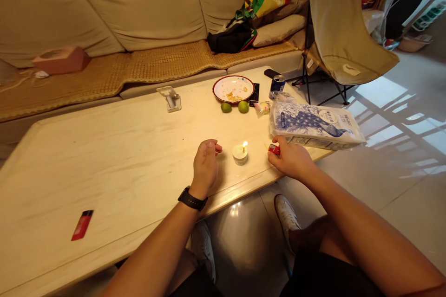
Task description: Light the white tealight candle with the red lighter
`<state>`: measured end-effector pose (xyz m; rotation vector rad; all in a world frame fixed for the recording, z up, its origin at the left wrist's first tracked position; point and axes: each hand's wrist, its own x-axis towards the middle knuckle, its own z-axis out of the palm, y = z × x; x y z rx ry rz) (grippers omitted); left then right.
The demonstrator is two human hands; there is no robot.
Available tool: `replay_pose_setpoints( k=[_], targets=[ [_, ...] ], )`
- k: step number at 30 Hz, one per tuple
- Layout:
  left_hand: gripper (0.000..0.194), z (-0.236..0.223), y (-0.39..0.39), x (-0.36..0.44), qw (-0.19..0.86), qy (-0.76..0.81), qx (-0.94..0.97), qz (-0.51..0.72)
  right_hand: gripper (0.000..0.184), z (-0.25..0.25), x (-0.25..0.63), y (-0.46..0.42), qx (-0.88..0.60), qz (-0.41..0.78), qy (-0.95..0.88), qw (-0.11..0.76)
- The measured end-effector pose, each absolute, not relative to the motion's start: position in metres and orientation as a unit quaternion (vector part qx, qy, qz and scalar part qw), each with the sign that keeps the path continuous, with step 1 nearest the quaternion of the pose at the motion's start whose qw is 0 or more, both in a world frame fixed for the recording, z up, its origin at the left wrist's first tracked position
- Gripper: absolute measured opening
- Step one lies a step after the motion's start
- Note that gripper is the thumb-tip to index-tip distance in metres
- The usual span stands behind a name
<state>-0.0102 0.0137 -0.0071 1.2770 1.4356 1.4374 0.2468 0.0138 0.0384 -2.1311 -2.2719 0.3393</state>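
Note:
A small white candle [240,154] stands upright near the front edge of the table, its wick burning with a bright flame. To its left, my left hand [206,162] is cupped with its side on or just above the tabletop; the fingers curve toward the candle, apart from it and with nothing in them. On the other side, my right hand [291,158] grips a red lighter [274,149], whose metal top points toward the candle. A faint yellow streak shows beside that top; I cannot tell if it is a flame. A second red lighter [82,225] lies at the table's left.
Behind the candle are two green limes [243,107], an oval plate [216,96] with food scraps, a blue can [277,86] and a white holder [169,99]. A tissue pack [315,123] overhangs the right edge. Beyond stand a sofa [153,4] and a folding chair [343,23].

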Motion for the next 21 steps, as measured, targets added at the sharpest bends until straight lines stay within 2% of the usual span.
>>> replay_pose_setpoints(
  k=[21],
  targets=[
    [0.04, -0.0138, 0.015, -0.0152, 0.361, 0.553, 0.51, 0.551, 0.049, 0.0328, 0.245, 0.0117, -0.669, 0.11, -0.736, 0.0]
  ],
)
